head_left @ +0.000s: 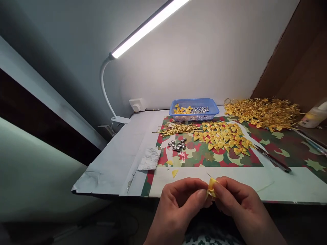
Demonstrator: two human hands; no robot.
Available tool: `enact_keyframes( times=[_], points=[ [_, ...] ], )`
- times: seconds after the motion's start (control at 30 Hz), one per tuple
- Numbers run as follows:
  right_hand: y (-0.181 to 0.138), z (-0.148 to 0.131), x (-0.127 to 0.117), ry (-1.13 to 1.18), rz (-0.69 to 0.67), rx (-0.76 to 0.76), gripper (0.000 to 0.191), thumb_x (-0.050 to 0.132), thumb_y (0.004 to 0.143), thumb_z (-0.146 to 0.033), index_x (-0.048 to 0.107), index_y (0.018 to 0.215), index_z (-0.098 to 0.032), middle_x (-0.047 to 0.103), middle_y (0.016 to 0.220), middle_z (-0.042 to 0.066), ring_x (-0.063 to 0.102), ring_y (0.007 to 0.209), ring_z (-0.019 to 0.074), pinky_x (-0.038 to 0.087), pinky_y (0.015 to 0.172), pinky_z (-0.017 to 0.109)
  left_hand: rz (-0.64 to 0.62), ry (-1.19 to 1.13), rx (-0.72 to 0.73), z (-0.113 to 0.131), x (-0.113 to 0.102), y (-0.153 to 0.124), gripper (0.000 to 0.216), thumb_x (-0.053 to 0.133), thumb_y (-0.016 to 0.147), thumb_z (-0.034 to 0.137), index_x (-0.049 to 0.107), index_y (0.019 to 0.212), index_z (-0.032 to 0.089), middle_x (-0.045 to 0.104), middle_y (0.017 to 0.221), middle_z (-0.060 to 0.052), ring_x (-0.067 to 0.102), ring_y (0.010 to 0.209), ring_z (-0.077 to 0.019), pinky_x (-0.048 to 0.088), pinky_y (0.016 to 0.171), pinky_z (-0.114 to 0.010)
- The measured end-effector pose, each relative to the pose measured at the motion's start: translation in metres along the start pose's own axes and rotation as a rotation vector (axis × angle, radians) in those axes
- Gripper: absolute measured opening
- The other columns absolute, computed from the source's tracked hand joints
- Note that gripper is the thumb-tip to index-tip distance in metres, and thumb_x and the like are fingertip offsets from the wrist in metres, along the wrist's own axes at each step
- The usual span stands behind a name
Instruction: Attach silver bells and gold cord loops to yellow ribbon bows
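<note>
Between my hands, just in front of the table's near edge, is a small yellow ribbon bow (212,185). My left hand (178,206) pinches its left side between thumb and fingers. On the other side, the thumb and forefinger of my right hand (241,202) are closed on the ribbon. A thin, dark, needle-like point (208,174) sticks up at the bow's upper left; its other end is hidden. Beyond my hands lie many yellow bows (222,136), a cluster of shiny silver bead-like pieces (178,146) and a bundle of thin gold stems (178,129).
A blue basket (194,117) at the wall holds bows and silver pieces. Gold tinsel-like pieces (265,114) are heaped at the back right, near a bottle (313,117). Metal tweezers (274,160), crumpled white paper (149,159) and a yellow scrap (174,174) lie nearer. A lamp (153,25) shines overhead.
</note>
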State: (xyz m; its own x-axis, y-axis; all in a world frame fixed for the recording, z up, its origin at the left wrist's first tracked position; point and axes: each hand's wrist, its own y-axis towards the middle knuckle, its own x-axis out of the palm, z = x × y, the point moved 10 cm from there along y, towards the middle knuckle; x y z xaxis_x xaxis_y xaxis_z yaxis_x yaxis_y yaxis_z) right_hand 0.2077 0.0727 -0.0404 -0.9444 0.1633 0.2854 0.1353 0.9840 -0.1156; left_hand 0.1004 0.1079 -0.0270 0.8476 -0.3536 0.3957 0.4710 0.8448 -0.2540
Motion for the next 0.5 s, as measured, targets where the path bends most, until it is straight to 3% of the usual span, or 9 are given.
enact_keyframes(
  times=[0.17, 0.33, 0.43, 0.5],
  points=[
    [-0.008, 0.001, -0.01, -0.058, 0.058, -0.094, 0.018, 0.072, 0.086, -0.042, 0.071, 0.086, -0.024, 0.067, 0.081, -0.001, 0.062, 0.075, 0.0135, 0.051, 0.072, 0.019, 0.044, -0.175, -0.073, -0.007, -0.008, -0.007, 0.013, 0.089, 0.066, 0.02, 0.08, 0.073, 0.013, 0.074, 0.064, -0.002, 0.063, 0.06, -0.0089, 0.053, 0.063, -0.017],
    [-0.013, 0.003, -0.031, -0.152, 0.197, -0.144, 0.031, 0.06, 0.092, -0.052, 0.074, 0.091, -0.025, 0.066, 0.079, 0.004, 0.061, 0.065, 0.0141, 0.049, 0.053, 0.019, 0.084, -0.419, -0.237, -0.025, -0.018, -0.007, 0.019, 0.094, 0.06, 0.015, 0.079, 0.072, 0.013, 0.074, 0.063, -0.003, 0.067, 0.058, -0.0092, 0.054, 0.057, -0.016],
    [-0.011, -0.005, -0.023, -0.191, 0.204, -0.214, 0.024, 0.055, 0.097, -0.048, 0.065, 0.109, -0.03, 0.064, 0.072, 0.0, 0.056, 0.058, 0.0115, 0.045, 0.051, 0.019, 0.107, -0.597, -0.368, -0.041, -0.018, -0.001, 0.021, 0.093, 0.061, 0.008, 0.078, 0.076, 0.012, 0.074, 0.069, -0.005, 0.07, 0.062, -0.0099, 0.057, 0.06, -0.015],
    [-0.008, -0.015, -0.015, -0.267, 0.185, -0.308, 0.028, 0.047, 0.102, -0.045, 0.048, 0.127, -0.035, 0.064, 0.07, -0.004, 0.058, 0.058, 0.0111, 0.045, 0.053, 0.019, 0.149, -0.694, -0.411, -0.049, -0.019, 0.004, 0.019, 0.088, 0.066, 0.002, 0.076, 0.079, 0.011, 0.074, 0.074, -0.006, 0.072, 0.064, -0.0105, 0.059, 0.062, -0.015]
  ],
)
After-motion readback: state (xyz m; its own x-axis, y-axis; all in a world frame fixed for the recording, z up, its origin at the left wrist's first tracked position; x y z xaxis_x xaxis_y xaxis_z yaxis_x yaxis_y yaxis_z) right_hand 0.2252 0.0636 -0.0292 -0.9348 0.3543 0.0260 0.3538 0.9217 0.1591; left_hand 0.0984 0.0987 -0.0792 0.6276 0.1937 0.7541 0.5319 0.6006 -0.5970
